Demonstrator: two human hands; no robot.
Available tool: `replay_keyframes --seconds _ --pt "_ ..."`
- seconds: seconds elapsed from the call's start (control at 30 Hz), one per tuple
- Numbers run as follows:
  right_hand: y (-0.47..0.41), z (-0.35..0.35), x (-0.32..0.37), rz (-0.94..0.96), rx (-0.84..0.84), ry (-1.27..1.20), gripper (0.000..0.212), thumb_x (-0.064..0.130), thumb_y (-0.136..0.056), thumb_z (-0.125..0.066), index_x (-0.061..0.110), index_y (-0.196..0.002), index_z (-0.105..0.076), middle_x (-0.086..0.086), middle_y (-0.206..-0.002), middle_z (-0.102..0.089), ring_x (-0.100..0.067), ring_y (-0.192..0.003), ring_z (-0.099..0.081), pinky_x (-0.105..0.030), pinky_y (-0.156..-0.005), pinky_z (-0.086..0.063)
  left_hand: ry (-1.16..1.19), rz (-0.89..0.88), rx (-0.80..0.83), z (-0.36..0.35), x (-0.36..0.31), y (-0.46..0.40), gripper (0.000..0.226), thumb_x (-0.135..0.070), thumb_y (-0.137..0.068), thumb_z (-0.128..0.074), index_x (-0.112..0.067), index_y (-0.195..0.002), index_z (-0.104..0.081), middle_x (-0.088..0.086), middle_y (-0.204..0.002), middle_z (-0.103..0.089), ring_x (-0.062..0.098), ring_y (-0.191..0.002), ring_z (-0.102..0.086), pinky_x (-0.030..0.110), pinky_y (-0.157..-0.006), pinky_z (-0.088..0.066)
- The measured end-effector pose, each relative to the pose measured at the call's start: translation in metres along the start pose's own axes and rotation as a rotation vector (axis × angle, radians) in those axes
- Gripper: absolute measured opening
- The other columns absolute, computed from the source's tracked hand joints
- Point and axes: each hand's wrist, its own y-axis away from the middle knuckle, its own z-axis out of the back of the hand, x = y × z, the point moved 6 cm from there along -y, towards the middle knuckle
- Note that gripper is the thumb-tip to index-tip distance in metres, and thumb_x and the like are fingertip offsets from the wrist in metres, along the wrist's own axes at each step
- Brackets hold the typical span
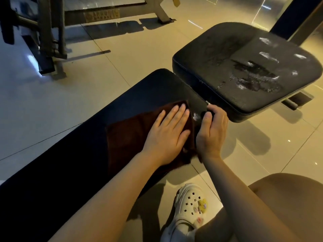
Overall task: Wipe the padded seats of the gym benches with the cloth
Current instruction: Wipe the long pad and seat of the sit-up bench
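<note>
The brown cloth [129,137] lies flat on the long pad [87,137], near the end that is next to the seat pad [244,67]; the left hand [167,133] lies flat on the cloth with its fingers straight and spread, pressing down; the right hand [212,130] is just beside it at the edge of the long pad, its fingers curled round a small dark thing that I cannot make out. There are two pads, both black; the seat pad is wider and has white and wet-looking streaks on top; the two pads sit close together with a thin gap between them. Below the right arm is one white shoe [188,210] with holes and little charms on it, standing on the tiled floor [122,55]. At the top left stands a metal frame [49,32] of some other gym machine. No writing can be read anywhere.
</note>
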Motion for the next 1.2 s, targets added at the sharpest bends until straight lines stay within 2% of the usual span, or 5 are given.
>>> replay_keyframes --seconds 0.5,0.7,0.87,1.03,1.2 --pt "-0.009 0.002 -0.006 -0.309 0.229 -0.167 0.039 0.037 -0.098 -0.029 0.022 -0.127 -0.05 0.02 -0.113 -0.051 0.007 -0.111 -0.046 -0.011 -0.097 -0.035 0.03 -0.057 -0.013 0.004 -0.024 -0.058 0.067 -0.05 -0.092 0.003 -0.025 -0.154 -0.007 -0.007 -0.163 -0.003 0.006 -0.148 0.004 0.032 -0.119 0.006" --pt "-0.002 0.021 0.003 -0.312 0.589 -0.002 0.036 0.024 -0.104 -0.042 0.031 -0.138 -0.031 0.021 -0.121 -0.043 0.016 -0.11 -0.04 -0.01 -0.102 -0.034 0.062 0.326 -0.037 0.004 0.026 -0.029 0.06 -0.049 -0.102 -0.015 -0.024 -0.154 0.002 -0.005 -0.163 0.005 0.009 -0.148 0.008 0.037 -0.12 0.005" --pt "-0.001 0.029 0.011 -0.175 0.744 0.213 0.096 0.06 -0.08 -0.053 0.025 -0.156 -0.004 0.004 -0.162 -0.016 -0.011 -0.145 -0.019 -0.024 -0.107 -0.019 0.026 0.458 -0.022 -0.001 0.037 0.01 0.063 -0.055 -0.098 -0.005 -0.025 -0.15 0.012 -0.005 -0.161 0.013 0.009 -0.144 0.017 0.035 -0.117 0.009" --pt "-0.009 0.028 0.003 -0.35 0.711 0.041 0.067 0.047 -0.1 -0.038 0.025 -0.156 -0.008 0.021 -0.136 -0.037 0.017 -0.107 -0.033 0.01 -0.075 -0.025 0.046 0.207 -0.034 -0.003 -0.025 -0.012 0.063 -0.053 -0.089 0.011 -0.025 -0.145 0.017 -0.006 -0.155 0.02 0.011 -0.144 0.02 0.036 -0.117 0.013" --pt "-0.01 0.028 -0.01 -0.479 0.655 -0.08 0.065 0.058 -0.098 -0.032 0.037 -0.154 -0.007 0.015 -0.159 -0.021 0.007 -0.124 -0.021 -0.001 -0.088 -0.021 -0.05 0.307 0.043 -0.001 -0.047 -0.074 0.059 -0.042 -0.103 -0.007 -0.017 -0.15 0.019 0.002 -0.16 0.021 0.017 -0.146 0.022 0.042 -0.117 0.012"
